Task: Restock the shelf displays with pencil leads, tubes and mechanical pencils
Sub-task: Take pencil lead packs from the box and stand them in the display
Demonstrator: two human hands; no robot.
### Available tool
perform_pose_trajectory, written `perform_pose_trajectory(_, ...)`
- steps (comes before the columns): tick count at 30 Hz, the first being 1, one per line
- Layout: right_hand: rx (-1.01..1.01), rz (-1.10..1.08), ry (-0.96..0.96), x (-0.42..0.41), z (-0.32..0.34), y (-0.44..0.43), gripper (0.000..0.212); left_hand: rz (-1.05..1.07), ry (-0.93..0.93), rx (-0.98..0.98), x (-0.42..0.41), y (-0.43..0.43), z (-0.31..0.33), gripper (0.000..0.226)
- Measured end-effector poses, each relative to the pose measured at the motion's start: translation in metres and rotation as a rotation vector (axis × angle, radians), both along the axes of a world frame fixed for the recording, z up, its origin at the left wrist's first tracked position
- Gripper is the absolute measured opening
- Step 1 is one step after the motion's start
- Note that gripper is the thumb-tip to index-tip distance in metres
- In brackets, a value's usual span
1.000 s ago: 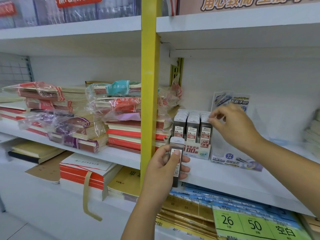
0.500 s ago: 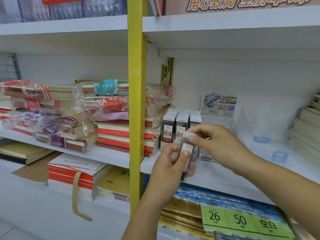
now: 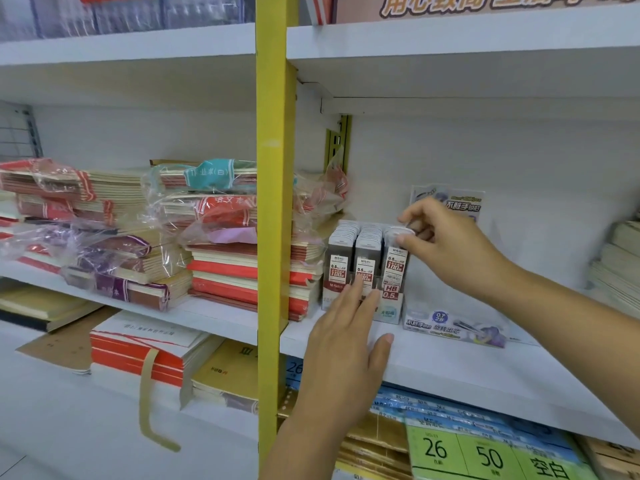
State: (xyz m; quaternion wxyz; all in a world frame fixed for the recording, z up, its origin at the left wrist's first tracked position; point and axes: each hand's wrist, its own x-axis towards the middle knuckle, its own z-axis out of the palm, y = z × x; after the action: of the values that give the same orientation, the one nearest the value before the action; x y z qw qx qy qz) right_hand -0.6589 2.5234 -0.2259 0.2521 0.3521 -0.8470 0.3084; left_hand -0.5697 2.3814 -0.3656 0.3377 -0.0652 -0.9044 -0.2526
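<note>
Lead tube (image 3: 394,268) now stands in the display box (image 3: 391,311), right hand (image 3: 450,251) pinching its blurred top, left hand (image 3: 343,344) flat.

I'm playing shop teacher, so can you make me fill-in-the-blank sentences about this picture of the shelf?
1. The right hand pinches the top of a pencil lead case in the ____ column of the display box.
2. The display box holds ____ columns of cases.
3. The left hand, fingers straight, reaches to the box front and holds ____.
4. The post between the shelves is coloured ____.

Missing words: right; three; nothing; yellow.
</note>
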Motion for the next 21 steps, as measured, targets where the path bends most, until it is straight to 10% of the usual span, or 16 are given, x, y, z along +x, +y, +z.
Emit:
perform_pose_trajectory(9,0.137,-0.176,0.113,-0.007,-0.020,-0.001,0.031,-0.074,0.014,0.044,0.005,-0.005,0.001,0.057)
perform_pose_trajectory(16,-0.320,0.145,-0.013,0.092,-0.061,0.057,0.017,-0.092,0.363,0.017,0.048,0.025,-0.019,0.029)
perform_pose_trajectory(21,-0.039,0.049,-0.470,0.147,-0.202,0.133,0.012,-0.411,-0.433,-0.044,0.096,0.059,-0.127,0.032)
